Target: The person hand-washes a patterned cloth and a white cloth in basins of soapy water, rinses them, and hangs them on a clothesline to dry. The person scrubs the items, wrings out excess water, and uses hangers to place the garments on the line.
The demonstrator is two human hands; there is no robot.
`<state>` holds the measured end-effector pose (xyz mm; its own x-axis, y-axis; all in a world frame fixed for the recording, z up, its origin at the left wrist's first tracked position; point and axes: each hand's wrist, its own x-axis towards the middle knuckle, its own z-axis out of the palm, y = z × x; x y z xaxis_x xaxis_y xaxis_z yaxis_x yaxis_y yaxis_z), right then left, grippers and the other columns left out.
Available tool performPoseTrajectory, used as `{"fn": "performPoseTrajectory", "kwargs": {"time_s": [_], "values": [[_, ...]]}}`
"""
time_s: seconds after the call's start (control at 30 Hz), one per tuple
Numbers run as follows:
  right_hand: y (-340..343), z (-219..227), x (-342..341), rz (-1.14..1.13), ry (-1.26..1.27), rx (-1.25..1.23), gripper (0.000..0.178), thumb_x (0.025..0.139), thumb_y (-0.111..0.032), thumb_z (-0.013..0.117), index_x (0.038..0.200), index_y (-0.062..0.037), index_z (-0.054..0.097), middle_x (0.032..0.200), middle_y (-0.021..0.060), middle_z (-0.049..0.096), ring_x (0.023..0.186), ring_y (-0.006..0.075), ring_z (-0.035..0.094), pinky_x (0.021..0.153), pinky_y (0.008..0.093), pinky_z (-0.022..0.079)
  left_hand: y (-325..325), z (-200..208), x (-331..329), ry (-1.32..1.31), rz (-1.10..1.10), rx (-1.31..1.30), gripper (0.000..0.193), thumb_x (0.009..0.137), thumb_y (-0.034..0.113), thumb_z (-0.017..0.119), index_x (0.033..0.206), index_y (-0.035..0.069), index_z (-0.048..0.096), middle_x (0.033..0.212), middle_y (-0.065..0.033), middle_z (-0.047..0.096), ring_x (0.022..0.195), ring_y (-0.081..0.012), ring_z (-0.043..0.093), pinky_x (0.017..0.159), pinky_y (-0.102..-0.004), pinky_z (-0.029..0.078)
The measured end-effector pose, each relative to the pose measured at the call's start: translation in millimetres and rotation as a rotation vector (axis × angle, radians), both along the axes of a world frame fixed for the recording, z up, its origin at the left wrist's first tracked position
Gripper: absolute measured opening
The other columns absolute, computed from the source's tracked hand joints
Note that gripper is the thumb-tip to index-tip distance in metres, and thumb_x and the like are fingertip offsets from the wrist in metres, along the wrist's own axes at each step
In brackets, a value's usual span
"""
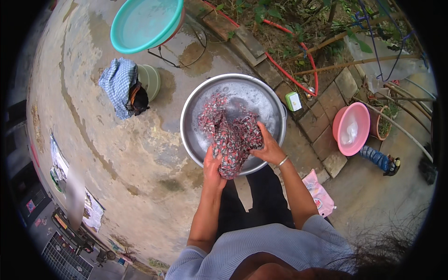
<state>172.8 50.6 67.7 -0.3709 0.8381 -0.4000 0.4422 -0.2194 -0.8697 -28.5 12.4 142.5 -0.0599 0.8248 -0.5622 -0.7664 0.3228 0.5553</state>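
A wide metal basin (267, 95) with soapy water stands on the wet concrete ground in front of me. A red, white and dark patterned cloth (231, 133) lies bunched in it, draped over the near rim. My left hand (212, 164) grips the cloth's lower end at the near rim. My right hand (267, 147), with a bangle at the wrist, clutches the cloth's right side. Both hands press the fabric together.
A turquoise basin (142, 23) stands at the top left on a wire stand, a blue checked cloth (117, 84) over a green bowl below it. A pink basin (351, 128), a green soap bar (293, 101), a red hose (289, 74) and a pink packet (319, 193) lie to the right.
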Motion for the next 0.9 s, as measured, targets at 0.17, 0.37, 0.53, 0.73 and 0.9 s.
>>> {"fn": "performPoseTrajectory", "kwargs": {"time_s": [0.17,0.37,0.53,0.73,0.9], "values": [[-8.9,22.7,-21.5,0.078,-0.225,0.277,0.104,0.061,-0.019,0.08,0.143,-0.008,0.016,0.144,0.0251,0.019,0.13,0.0452,0.026,0.106,0.0452,0.028,-4.1,39.9,3.3,-0.055,-0.075,0.07,0.076,0.075,0.027,0.067,0.133,-0.006,0.031,0.125,-0.0195,0.049,0.111,-0.0272,0.055,0.093,-0.0384,0.047],[-22.8,9.0,-70.0,0.062,-0.217,0.442,0.081,0.072,-0.027,0.067,0.138,-0.0057,0.025,0.139,0.0237,0.026,0.123,0.0422,0.035,0.1,0.045,0.035,-19.2,62.6,2.7,0.17,-0.682,0.45,0.085,0.074,0.033,0.072,0.137,-0.004,0.028,0.137,-0.0115,0.032,0.129,-0.0169,0.028,0.107,-0.0319,0.021],[-28.9,6.8,-53.1,-0.142,-0.126,0.214,0.066,0.079,-0.036,0.053,0.133,-0.0028,0.033,0.132,0.0215,0.037,0.116,0.0381,0.043,0.094,0.0442,0.041,-33.6,126.7,-27.1,-0.111,-0.459,0.4,0.069,0.077,0.039,0.069,0.127,-0.002,0.043,0.119,-0.0085,0.051,0.111,-0.0161,0.046,0.096,-0.0314,0.035],[-30.5,28.5,-50.1,-0.645,0.515,-0.363,0.061,0.088,-0.046,0.037,0.127,0.0006,0.044,0.123,0.0189,0.051,0.108,0.0333,0.054,0.087,0.0433,0.049,-54.6,65.0,-74.7,0.861,-0.498,0.037,0.073,0.08,0.053,0.062,0.132,0.006,0.04,0.128,-0.012,0.048,0.116,-0.0221,0.046,0.089,-0.0421,0.042],[-38.7,110.9,-87.9,-0.404,0.711,-0.346,0.038,0.092,-0.021,0.036,0.116,0.0024,0.053,0.108,0.0146,0.059,0.09,0.0253,0.061,0.078,0.0367,0.052,-58.6,105.5,-52.2,-0.132,-0.206,-0.329,0.098,0.074,0.075,0.048,0.145,0.023,0.007,0.151,-0.0088,0.006,0.137,-0.0333,0.011,0.087,-0.0756,0.025]]}}
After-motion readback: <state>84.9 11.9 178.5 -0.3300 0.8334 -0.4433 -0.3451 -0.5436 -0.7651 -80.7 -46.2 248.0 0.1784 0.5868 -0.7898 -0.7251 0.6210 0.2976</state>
